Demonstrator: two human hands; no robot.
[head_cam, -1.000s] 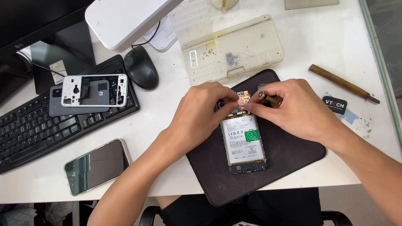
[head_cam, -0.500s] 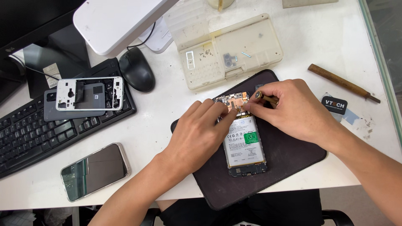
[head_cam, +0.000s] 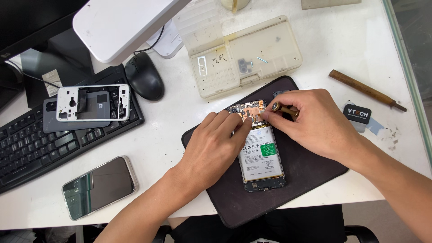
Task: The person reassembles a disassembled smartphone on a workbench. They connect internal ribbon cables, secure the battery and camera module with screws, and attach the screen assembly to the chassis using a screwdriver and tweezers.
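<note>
Here, left hand [head_cam: 215, 150] fingers pressed together, steadied opened phone [head_cam: 260, 155] on mat [head_cam: 310, 171]; right hand [head_cam: 315, 123] pinched screwdriver [head_cam: 283, 108] over circuit board [head_cam: 249, 111].

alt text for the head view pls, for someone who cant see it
Two bare hands work on an opened phone lying on a dark mat: the left hand steadies its top end while the right hand holds a small brass-coloured tool over the circuit board. A keyboard, mouse, parts tray and another phone lie nearby.
</note>
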